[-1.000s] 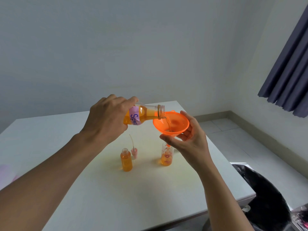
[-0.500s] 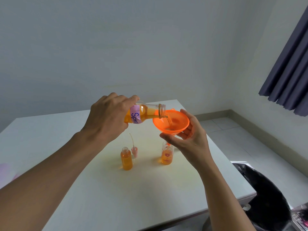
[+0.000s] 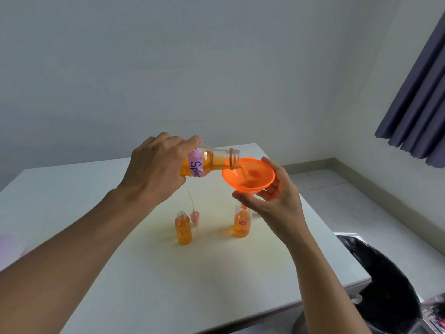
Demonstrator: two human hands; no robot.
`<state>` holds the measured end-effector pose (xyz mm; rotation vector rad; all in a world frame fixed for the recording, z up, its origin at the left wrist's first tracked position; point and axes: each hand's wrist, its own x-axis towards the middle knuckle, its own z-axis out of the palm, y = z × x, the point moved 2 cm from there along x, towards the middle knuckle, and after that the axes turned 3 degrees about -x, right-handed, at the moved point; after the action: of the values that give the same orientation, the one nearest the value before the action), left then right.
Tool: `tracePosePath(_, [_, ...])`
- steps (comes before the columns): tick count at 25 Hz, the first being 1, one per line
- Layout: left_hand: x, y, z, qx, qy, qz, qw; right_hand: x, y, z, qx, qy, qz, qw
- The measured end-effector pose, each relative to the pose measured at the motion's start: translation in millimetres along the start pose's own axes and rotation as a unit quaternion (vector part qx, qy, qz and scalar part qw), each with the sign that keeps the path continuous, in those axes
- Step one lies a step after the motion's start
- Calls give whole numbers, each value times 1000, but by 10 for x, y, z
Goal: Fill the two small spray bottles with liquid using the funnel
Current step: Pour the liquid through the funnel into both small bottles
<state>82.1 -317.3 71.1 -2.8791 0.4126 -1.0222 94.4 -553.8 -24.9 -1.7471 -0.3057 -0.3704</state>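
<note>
Head view — left hand (image 3: 159, 169) clasps bottle (image 3: 209, 162), right hand (image 3: 277, 203) cups funnel (image 3: 248, 175)

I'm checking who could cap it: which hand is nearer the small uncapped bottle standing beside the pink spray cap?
Left. The left hand tilts the large bottle above and behind that small uncapped bottle; the right hand holds the orange funnel farther right.

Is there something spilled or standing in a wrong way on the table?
No spill shows. The stream from the large bottle lands inside the funnel, whose spout enters the right small bottle. Only the spray cap lies loose beside the filled left small bottle.
</note>
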Motion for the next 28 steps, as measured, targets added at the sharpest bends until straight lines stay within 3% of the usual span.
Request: tracePosePath(28, [-1, -25, 12, 2, -3, -6, 1000, 13, 6, -1, 2, -4, -4, 1000])
